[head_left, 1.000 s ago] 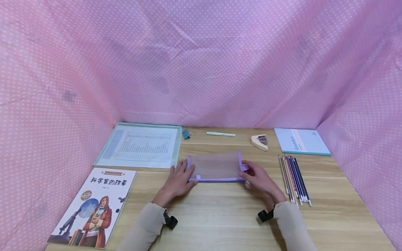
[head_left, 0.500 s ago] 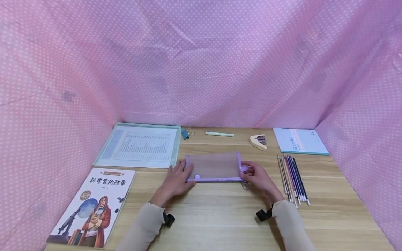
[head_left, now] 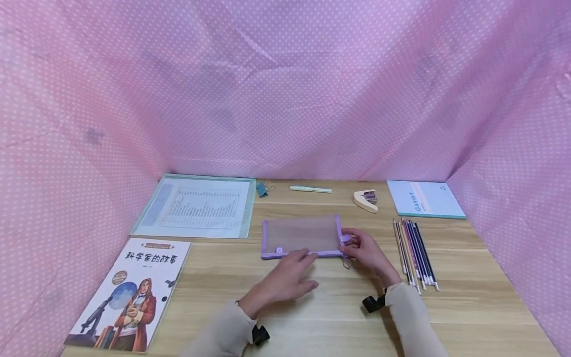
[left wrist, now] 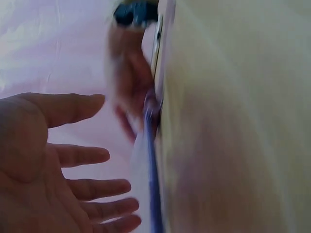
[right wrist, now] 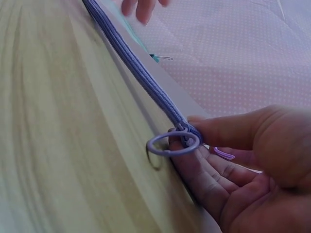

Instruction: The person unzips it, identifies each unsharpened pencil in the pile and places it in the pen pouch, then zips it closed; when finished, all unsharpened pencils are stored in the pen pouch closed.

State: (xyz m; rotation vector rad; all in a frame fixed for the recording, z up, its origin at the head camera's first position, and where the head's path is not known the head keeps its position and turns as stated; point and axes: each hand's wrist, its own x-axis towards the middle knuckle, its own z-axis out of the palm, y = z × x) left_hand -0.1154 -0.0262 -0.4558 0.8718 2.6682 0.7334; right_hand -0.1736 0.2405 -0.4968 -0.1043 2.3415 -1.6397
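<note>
A see-through zipper pouch (head_left: 303, 233) with purple edging lies flat in the middle of the table in the head view. My right hand (head_left: 366, 250) pinches its near right corner, thumb above and fingers beneath. At that corner a purple ring pull (right wrist: 172, 144) hangs from the zipper (right wrist: 141, 73), which runs along the near edge. My left hand (head_left: 287, 277) is at the middle of this near edge, fingers spread and holding nothing; its fingertips overlap the edging in the head view. In the left wrist view the left fingers (left wrist: 97, 189) are straight and apart.
Several pencils (head_left: 412, 253) lie to the right, below a blue notebook (head_left: 426, 200). Behind the pouch are a stapler (head_left: 366, 200), a pale green pen (head_left: 311, 189) and a binder clip (head_left: 262, 189). A sheet in a folder (head_left: 196, 206) and a picture book (head_left: 129, 292) lie left.
My left hand has let go of the pouch's left end and moved right along the near edge. The right hand keeps its grip on the right corner.
</note>
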